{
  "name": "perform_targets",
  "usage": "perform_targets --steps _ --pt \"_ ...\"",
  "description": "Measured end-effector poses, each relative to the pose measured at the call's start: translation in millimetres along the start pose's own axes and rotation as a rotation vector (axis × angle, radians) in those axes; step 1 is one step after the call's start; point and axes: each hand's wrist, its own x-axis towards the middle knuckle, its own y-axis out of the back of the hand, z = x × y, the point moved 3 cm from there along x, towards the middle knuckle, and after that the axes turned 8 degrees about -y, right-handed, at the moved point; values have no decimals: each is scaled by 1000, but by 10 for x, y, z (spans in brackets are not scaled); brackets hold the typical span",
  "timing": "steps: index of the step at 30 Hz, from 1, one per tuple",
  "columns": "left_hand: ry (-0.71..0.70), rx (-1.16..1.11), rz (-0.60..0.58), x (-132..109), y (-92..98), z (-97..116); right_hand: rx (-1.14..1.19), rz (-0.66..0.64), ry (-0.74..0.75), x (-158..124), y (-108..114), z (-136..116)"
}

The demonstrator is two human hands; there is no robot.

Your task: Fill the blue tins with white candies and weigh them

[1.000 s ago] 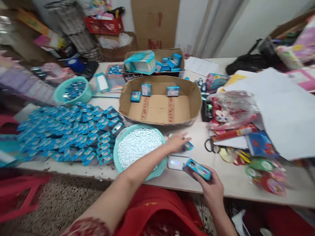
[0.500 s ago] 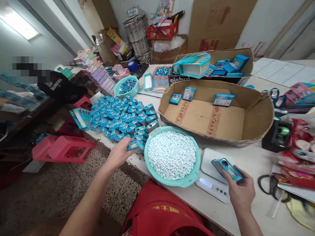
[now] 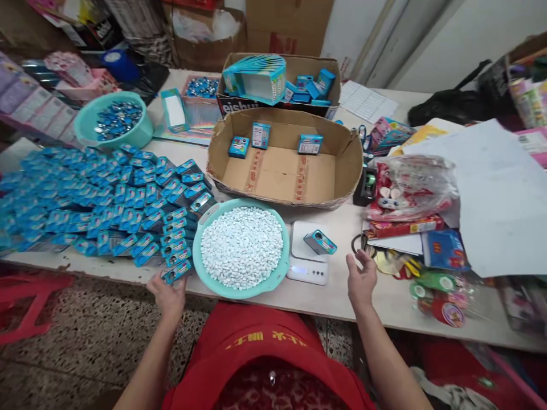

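- Gripping by the left hand (image 3: 169,293) is noted: an end box (image 3: 177,271) is held at the bowl's (image 3: 233,292) eight o'clock.
- The right hand (image 3: 362,280) is spread wide at the scale's (image 3: 307,274) four o'clock.
- A blue-topped box (image 3: 320,243) is borne by the scale, at the bowl's three o'clock.

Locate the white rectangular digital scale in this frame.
In the head view, the white rectangular digital scale sits right of centre, immediately right of the round mint-green plastic basin of small white pieces, with a small blue rectangular box on its platform.
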Motion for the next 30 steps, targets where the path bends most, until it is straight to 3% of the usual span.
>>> perform_targets --steps 4,8,12,15,18,21,23,25,27,30 --pt "-199 90 -24 68 280 167 27 12 -54 -96 64 144" --pt "-411 28 9 262 373 661 42 13 -100 -190 89 223" --pt "-555 -135 -129 486 -19 1369 75 -50 -88 -219 1 189" --pt "-669 -114 -423 563 -484 1912 64 -103 -9 -176 -168 106" --pt "-714 39 -656 593 -806 2267 -43 -141 83 -89 -380 29" --pt "-624 46 -729 663 -876 2346 -128 -184 108 -1 -525 -33" --pt "-498 -129 -734 730 -832 2278 -141 -184 123 20 -533 -123" --pt "-264 -449 -706 799 -760 2159 -151 -161 169 -14 -479 -296" --pt "61 -853 -695 830 -692 2056 -146 -151 243 -110 -413 -548" --pt "471 -1315 -698 794 -553 2101 -124 -229 405 -347 -418 -983"
